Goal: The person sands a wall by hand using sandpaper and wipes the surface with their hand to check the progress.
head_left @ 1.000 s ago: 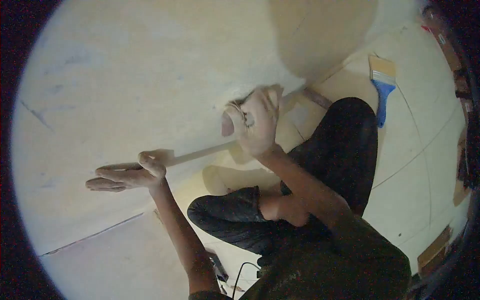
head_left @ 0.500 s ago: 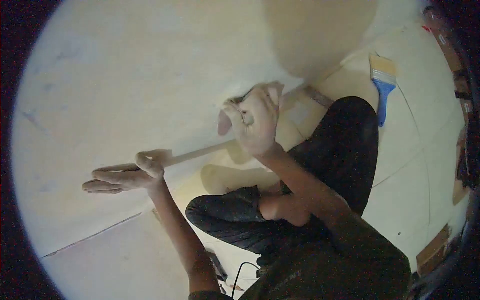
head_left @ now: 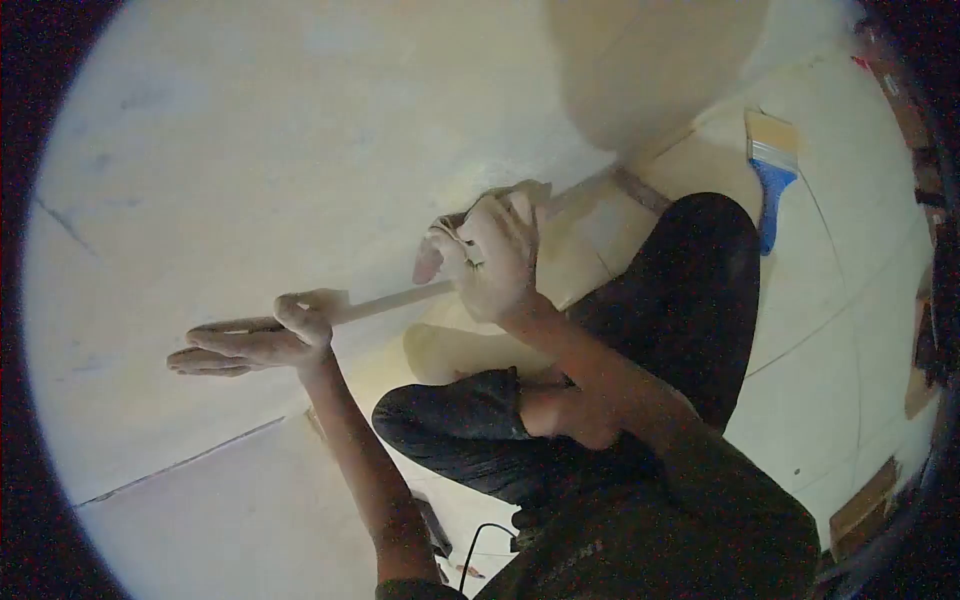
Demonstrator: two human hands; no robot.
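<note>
My left hand (head_left: 250, 343) lies against the pale wall (head_left: 250, 180) with its fingers stretched out to the left and the thumb raised apart. It holds nothing. To its right, my right hand (head_left: 490, 250) is bent against the same wall, its fingers curled round a thin, flat piece whose edges stick out on both sides. What this piece is cannot be made out. Pale dust coats both hands. Below the right hand, a grey strip (head_left: 395, 303) runs along the foot of the wall.
A brush with a blue handle (head_left: 770, 195) and pale bristles lies on the tiled floor (head_left: 815, 330) at the right. My bent legs in dark cloth (head_left: 680, 290) are beside the wall. A black cable (head_left: 475, 545) is at the bottom, and brown boxes (head_left: 865, 505) line the right edge.
My right hand has moved a little left and down along the wall with the thin piece. My left hand has stayed nearly in place, and the view has shifted slightly.
</note>
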